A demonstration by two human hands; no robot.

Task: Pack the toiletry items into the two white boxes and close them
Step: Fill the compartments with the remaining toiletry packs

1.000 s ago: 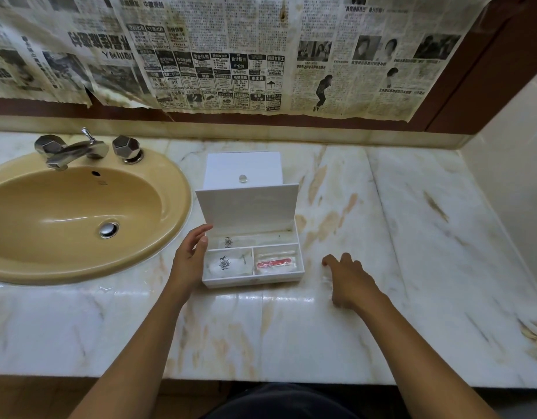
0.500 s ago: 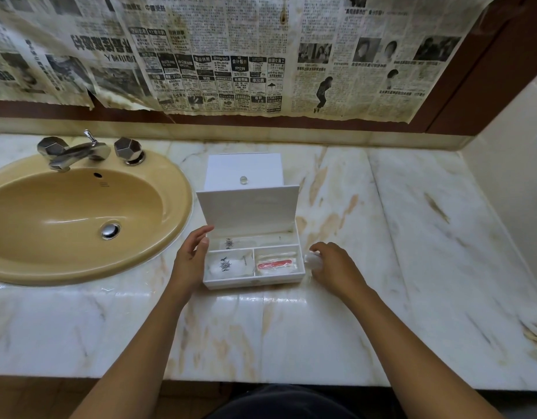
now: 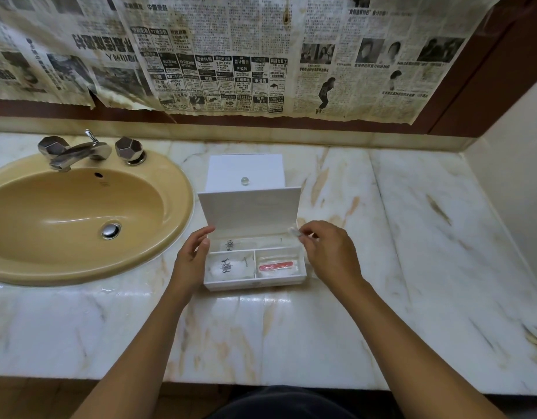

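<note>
Right hand pinches a small clear sachet just above the open white box's right rear corner, rear compartment lying down-left of it; left hand, fingers relaxed, steadies the box's left wall.

Marble counter: yellow sink set in left, open white box centre, closed white box touching behind.

Legible print appeared only on the newspaper sheets pasted along the wall. One advert block read "RM299", another "4000", and a heading showed "SDN BHD". A large mirrored, upside-down headline in Chinese characters could not be made out. The sachets in the white box carried only a ship's-wheel emblem.
</note>
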